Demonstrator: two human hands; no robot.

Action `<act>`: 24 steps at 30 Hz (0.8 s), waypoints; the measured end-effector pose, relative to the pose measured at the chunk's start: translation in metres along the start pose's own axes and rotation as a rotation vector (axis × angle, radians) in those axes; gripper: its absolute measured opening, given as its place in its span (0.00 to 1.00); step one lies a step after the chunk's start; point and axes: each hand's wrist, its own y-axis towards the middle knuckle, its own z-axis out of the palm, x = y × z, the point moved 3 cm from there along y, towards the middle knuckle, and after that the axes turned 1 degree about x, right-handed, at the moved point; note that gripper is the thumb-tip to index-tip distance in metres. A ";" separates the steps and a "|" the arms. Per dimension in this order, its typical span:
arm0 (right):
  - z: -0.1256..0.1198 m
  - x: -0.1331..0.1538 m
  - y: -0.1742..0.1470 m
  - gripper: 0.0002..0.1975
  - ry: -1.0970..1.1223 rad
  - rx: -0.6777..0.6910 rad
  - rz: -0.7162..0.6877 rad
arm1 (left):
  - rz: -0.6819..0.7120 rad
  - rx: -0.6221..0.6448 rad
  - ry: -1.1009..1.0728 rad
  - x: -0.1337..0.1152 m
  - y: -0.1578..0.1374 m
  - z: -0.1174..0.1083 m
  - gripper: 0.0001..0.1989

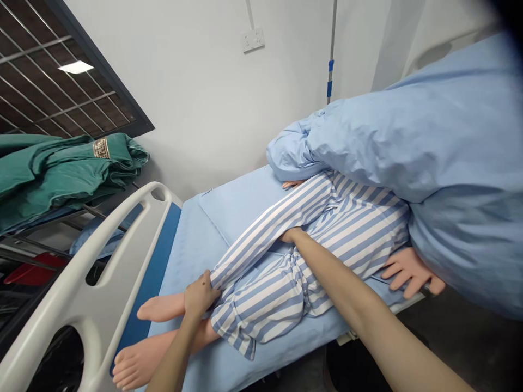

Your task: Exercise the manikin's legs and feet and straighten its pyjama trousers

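A manikin in blue-and-white striped trousers lies on the bed, its bare feet toward the footboard. My left hand is closed around the ankle of its far leg, at the trouser cuff. Farther up, my right hand reaches between the legs and under the far leg near the knee; its fingers are hidden beneath the striped cloth. A loose light blue gown covers the upper body. From under it shows one manikin hand with fingers spread at the near side; the other is mostly hidden.
The bed has a light blue sheet and a grey-white footboard with openings. Folded green cloth rests on a rack beyond it. A wall socket and a thin pole are behind the bed.
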 end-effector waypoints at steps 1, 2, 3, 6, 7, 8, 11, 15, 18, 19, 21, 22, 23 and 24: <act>0.002 0.003 0.009 0.16 0.017 0.010 0.005 | -0.005 -0.002 -0.010 0.000 0.003 0.000 0.14; 0.004 0.005 0.018 0.15 0.024 0.024 0.008 | -0.009 -0.010 -0.021 0.000 0.006 0.000 0.14; 0.006 0.006 0.025 0.14 0.030 0.035 0.013 | -0.016 -0.023 -0.033 0.000 0.009 0.000 0.14; 0.008 0.005 0.037 0.15 0.055 0.029 0.039 | -0.047 -0.063 -0.074 -0.005 0.019 -0.001 0.16; 0.007 0.004 0.038 0.16 0.061 0.018 0.050 | -0.060 -0.073 -0.089 -0.008 0.023 -0.001 0.17; 0.006 0.003 0.039 0.17 0.067 0.003 0.060 | -0.076 -0.083 -0.104 -0.012 0.026 -0.001 0.17; 0.001 0.002 0.040 0.20 0.073 -0.045 0.080 | -0.108 -0.105 -0.152 -0.025 0.031 -0.006 0.16; -0.007 0.005 0.039 0.20 0.090 -0.141 0.092 | -0.120 -0.104 -0.209 -0.037 0.031 -0.013 0.14; -0.010 0.008 0.037 0.20 0.102 -0.175 0.080 | -0.125 -0.102 -0.239 -0.039 0.030 -0.016 0.14; -0.011 0.009 0.036 0.20 0.104 -0.180 0.076 | -0.126 -0.103 -0.247 -0.040 0.030 -0.017 0.14; -0.013 0.009 0.035 0.20 0.115 -0.207 0.077 | -0.129 -0.104 -0.264 -0.042 0.031 -0.017 0.14; -0.014 0.009 0.034 0.20 0.125 -0.234 0.083 | -0.129 -0.107 -0.272 -0.043 0.032 -0.018 0.14; -0.016 0.009 0.034 0.21 0.137 -0.265 0.091 | -0.130 -0.113 -0.280 -0.045 0.033 -0.019 0.14; -0.017 0.008 0.033 0.22 0.151 -0.297 0.100 | -0.132 -0.120 -0.288 -0.047 0.034 -0.021 0.14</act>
